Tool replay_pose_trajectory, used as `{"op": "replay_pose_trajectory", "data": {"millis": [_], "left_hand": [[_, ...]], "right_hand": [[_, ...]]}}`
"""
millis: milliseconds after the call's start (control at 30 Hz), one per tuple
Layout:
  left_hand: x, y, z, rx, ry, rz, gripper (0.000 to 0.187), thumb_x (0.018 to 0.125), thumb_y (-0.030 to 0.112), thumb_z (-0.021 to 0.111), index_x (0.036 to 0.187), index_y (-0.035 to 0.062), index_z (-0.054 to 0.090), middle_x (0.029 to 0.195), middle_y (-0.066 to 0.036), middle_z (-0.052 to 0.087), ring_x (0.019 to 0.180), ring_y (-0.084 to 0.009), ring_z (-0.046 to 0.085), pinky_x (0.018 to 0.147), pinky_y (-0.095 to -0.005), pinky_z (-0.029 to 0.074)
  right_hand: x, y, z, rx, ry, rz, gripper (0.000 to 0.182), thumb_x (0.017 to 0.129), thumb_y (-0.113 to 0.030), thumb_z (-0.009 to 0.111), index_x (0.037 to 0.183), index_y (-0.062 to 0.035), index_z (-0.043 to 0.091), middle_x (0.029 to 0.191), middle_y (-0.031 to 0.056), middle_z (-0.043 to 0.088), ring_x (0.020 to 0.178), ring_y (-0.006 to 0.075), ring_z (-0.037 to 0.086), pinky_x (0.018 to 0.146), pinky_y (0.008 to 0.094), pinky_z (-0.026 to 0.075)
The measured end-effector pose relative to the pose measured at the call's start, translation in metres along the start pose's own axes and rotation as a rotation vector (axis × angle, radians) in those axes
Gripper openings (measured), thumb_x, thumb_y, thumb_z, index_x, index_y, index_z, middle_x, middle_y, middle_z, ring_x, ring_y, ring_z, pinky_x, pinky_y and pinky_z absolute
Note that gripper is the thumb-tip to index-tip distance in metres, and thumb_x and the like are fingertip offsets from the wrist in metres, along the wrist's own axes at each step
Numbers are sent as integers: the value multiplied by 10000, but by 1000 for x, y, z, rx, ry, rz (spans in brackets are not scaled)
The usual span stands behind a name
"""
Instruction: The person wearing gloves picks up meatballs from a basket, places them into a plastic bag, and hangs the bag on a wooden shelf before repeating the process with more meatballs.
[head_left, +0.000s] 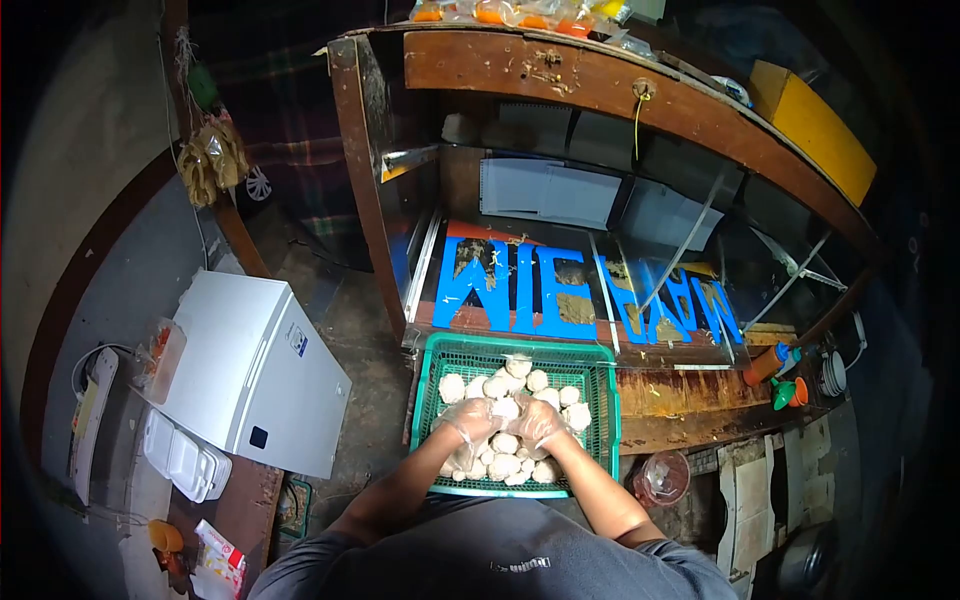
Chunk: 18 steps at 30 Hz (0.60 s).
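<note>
A green plastic basket [607, 400] stands in front of my body, holding many pale, rough, rounded lumps [452, 387] that look like dough or noodle portions. Both my hands wear clear, loose plastic gloves. My left hand [472, 424] and my right hand [540, 424] are over the middle of the basket, close together, with fingers curled inward. Between them is one pale lump [506, 410], which both appear to grip. The fingertips are partly hidden by the gloves. More lumps lie around and below the hands.
Behind the basket rises a wood-framed glass display case [560, 75] with blue lettering. A wooden counter [690, 405] runs right, with bottles and stacked bowls [832, 374]. At left are a white chest freezer [260, 370] and foam boxes [185, 455]. A reddish bucket [662, 478] sits low at right.
</note>
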<state>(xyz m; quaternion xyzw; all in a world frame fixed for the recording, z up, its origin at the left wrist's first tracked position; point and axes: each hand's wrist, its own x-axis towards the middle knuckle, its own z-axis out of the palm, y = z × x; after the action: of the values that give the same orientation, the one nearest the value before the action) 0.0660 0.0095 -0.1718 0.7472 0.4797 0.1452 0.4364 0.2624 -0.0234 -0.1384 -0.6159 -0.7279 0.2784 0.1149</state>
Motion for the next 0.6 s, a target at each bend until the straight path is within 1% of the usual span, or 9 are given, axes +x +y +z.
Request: {"op": "replay_pose_trajectory", "data": {"millis": [33, 100, 133, 167, 233, 300, 367, 433, 600], "left_hand": [[-7, 7, -9, 4, 6, 4, 451, 820, 395, 672, 1038, 1, 701, 968, -221, 713, 909, -340, 694, 816, -420, 533], [-23, 21, -29, -89, -40, 9, 510, 873, 292, 678, 1259, -32, 600, 1102, -201, 696, 971, -249, 673, 854, -349, 522], [-23, 19, -31, -206, -87, -1, 525, 909, 249, 669, 1306, -72, 551, 1152, -190, 675, 986, -204, 655, 831, -318, 528], [-26, 18, -32, -201, -79, 5, 525, 909, 249, 669, 1306, -72, 551, 1152, -190, 675, 986, -204, 655, 831, -318, 528], [-41, 30, -40, -656, -15, 3, 405, 888, 94, 662, 1266, -35, 597, 1071, -106, 694, 918, -169, 653, 798, -301, 531], [-40, 20, -43, -727, -25, 0, 432, 887, -2, 650, 1309, -39, 564, 1076, -54, 659, 896, -125, 614, 766, -268, 525], [-23, -15, -39, -1195, -217, 58, 478, 879, 17, 688, 1335, -23, 548, 1033, -45, 656, 867, -120, 607, 752, -265, 522], [-42, 19, -55, -1156, -141, 40, 532, 872, 20, 705, 1368, -21, 517, 1031, -45, 644, 872, -115, 609, 752, -268, 521], [-77, 66, -86, -1043, 56, 156, 557, 857, 9, 719, 1370, -44, 509, 1236, -124, 610, 1108, -202, 619, 904, -312, 530]], "right_hand": [[-5, -5, -3, -2, 6, -5, 652, 747, -305, 830, 1245, 38, 589, 910, 201, 715, 859, 251, 710, 774, 320, 560], [-12, -9, 0, 370, 138, -104, 683, 742, -221, 864, 1280, 70, 562, 1008, 147, 723, 936, 174, 685, 815, 301, 556], [-7, -11, 10, 789, 84, -146, 707, 733, -115, 874, 1309, 102, 524, 1125, 115, 695, 994, 155, 653, 851, 308, 557], [-8, -6, 13, 786, 88, -157, 707, 733, -115, 874, 1309, 102, 524, 1125, 115, 695, 994, 155, 653, 851, 308, 557], [-17, -19, 0, 598, 129, -60, 720, 738, -59, 857, 1333, 120, 492, 1192, 134, 666, 1009, 183, 655, 879, 320, 558], [-18, -21, 0, 718, 145, -58, 720, 739, -46, 851, 1336, 122, 485, 1179, 147, 667, 1019, 180, 656, 867, 316, 564], [-20, -26, -8, 672, 180, -24, 747, 698, -210, 888, 1317, 52, 560, 1117, 127, 719, 976, 141, 669, 879, 288, 527], [-40, -66, -45, 750, 165, 17, 646, 738, -73, 840, 1314, 46, 570, 1073, 99, 717, 931, 132, 676, 806, 281, 550], [-28, -66, -57, 707, 198, -123, 610, 763, -40, 816, 1322, 22, 579, 930, 36, 683, 824, 89, 632, 750, 268, 556]]}}
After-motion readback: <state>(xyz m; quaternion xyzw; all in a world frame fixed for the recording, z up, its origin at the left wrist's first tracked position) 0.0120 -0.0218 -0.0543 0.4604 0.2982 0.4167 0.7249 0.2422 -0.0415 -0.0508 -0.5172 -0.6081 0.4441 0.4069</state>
